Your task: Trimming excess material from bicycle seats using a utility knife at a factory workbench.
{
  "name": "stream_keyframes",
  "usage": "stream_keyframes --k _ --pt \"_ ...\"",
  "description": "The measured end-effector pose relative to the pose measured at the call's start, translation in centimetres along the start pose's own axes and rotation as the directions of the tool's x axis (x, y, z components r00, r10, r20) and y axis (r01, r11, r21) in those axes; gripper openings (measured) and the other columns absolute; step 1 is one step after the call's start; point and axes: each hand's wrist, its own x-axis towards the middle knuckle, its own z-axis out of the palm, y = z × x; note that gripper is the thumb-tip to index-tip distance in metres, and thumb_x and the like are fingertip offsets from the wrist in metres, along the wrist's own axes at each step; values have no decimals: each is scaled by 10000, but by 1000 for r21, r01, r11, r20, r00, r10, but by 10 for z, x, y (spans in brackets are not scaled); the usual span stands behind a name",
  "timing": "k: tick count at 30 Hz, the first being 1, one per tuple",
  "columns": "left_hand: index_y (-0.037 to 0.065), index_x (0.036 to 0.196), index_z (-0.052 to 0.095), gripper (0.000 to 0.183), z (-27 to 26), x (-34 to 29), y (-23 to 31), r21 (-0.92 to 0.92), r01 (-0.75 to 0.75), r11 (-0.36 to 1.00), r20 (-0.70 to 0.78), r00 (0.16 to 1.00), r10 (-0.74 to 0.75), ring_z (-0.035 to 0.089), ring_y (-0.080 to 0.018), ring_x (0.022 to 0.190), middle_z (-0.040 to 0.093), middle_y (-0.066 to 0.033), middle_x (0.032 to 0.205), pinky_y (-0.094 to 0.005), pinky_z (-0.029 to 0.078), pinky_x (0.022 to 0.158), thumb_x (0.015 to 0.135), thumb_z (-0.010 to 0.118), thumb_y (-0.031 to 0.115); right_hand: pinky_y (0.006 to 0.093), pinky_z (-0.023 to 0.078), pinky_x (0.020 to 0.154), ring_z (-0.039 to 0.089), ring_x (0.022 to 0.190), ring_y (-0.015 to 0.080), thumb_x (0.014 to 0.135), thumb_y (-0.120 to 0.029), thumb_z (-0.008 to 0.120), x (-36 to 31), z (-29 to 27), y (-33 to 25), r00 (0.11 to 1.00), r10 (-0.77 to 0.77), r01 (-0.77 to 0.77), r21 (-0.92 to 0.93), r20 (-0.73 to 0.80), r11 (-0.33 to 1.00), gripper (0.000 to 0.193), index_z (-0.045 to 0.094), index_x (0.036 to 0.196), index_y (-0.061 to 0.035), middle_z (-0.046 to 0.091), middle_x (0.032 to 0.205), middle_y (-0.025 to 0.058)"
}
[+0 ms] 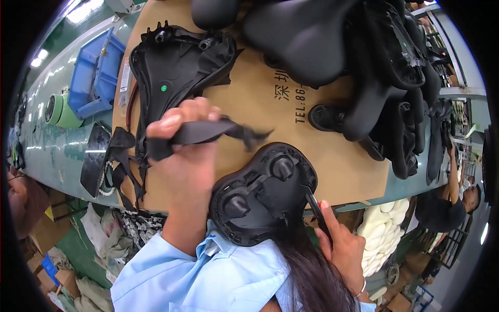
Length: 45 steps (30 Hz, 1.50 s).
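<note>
A black bicycle saddle [265,203] lies underside up close to my body, at the near edge of the table. My left hand [189,151] is raised over the cardboard left of it, closed round a strip of black cover material [200,133] whose frayed end hangs to the right. In my right hand [345,244] is a slim dark cutter knife [316,210]. Its blade touches or nearly touches the saddle's right rim; I cannot tell which. Beyond my left hand another upturned saddle [182,67] has loose cover edges.
Black saddles [301,41] are piled at the far right on the cardboard sheet [244,99]. Cut scraps [122,151], a dark flat device [96,156] and a blue bin [96,78] are at the left. Pale foam pieces [384,234] sit below the table's right side. Another person [442,208] is farther right.
</note>
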Motion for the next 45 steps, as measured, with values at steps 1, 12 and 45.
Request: stream_keyframes --k 1,12,45 --pt "48 568 396 289 0 -4 11 164 -12 986 -7 1000 13 416 -196 717 449 -68 657 -351 365 738 734 557 223 335 429 464 547 499 225 823 -159 701 5 5 6 999 -39 40 94 -15 995 597 488 1380 -135 588 723 106" --pt "-1 1319 415 731 58 -61 121 740 -478 -473 66 752 -656 408 -350 1265 398 -206 1363 -452 339 1007 643 681 75 333 410 958 441 1253 245 745 -62 746 89 54 12 899 -14 358 716 -437 599 973 127 1494 -17 345 1449 183" --pt "39 1109 511 340 -31 -146 69 548 54 835 -289 949 128 616 -216 1015 595 -88 1019 -322 514 808 991 491 358 370 510 646 657 718 306 940 -240 539 138 56 -161 668 -720 638 643 -187 424 289 658 1108 -37 677 853 167"
